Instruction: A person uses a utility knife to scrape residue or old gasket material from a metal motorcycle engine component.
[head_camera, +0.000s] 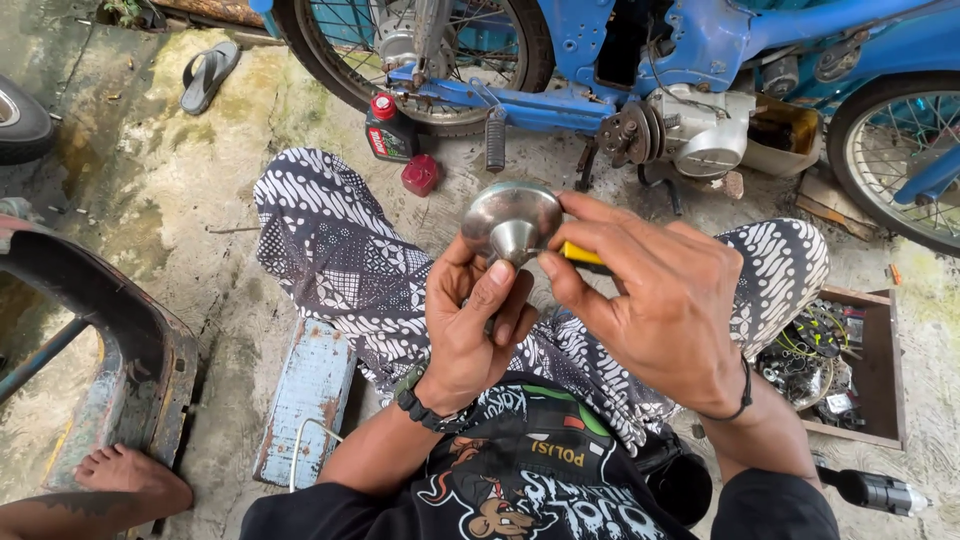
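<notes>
Sandal (209, 75) top left on concrete, rusty frame (130, 350) at left edge, bare foot (125, 470) beside it. Oil bottle (388, 128) and red cap (419, 175) under the blue motorbike (700, 40). Centre, over the lap: left hand (470, 325) clamped on the funnel (512, 222) spout, right hand (655, 295) pinching the rim, something yellow under its fingers. Hands close together. Parts box (885, 385) at right.
</notes>
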